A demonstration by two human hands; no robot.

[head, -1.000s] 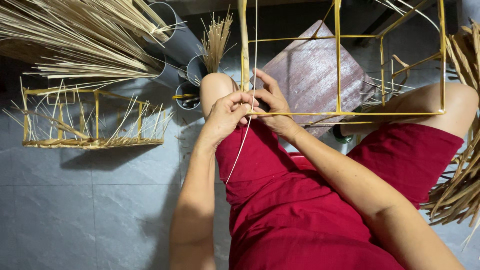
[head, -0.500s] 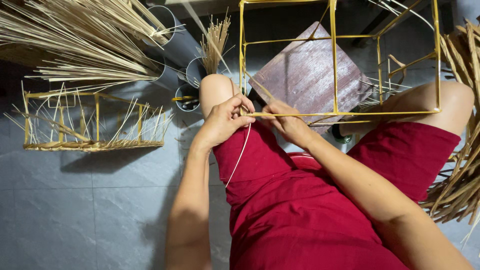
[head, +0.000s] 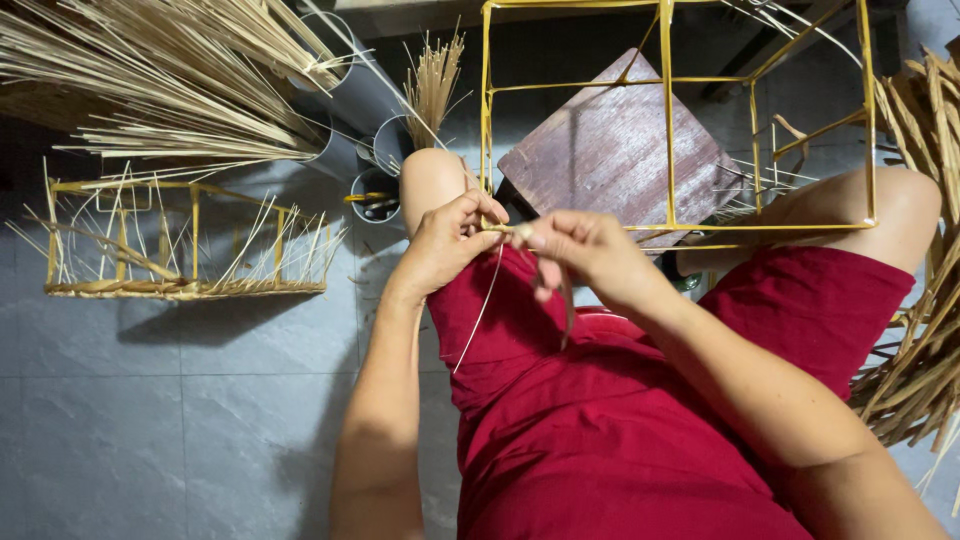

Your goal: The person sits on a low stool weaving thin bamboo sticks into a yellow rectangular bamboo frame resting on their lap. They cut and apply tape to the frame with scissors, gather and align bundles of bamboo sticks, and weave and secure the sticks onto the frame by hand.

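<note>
The left hand [head: 445,245] and the right hand [head: 585,250] met at the bottom left corner of the yellow wire frame [head: 668,120], just above the lap; the fingers of both were closed, pinching a thin pale strip [head: 478,318] against the corner. The strip hung from the pinch towards about 7 o'clock, its long axis nearly vertical, the free end over the red dress [head: 640,420]. I judge the strip could slip or kink if the pinch loosened; the frame, resting only on the knees, could tip towards 12 o'clock, onto the dark wooden stool [head: 615,150].
</note>
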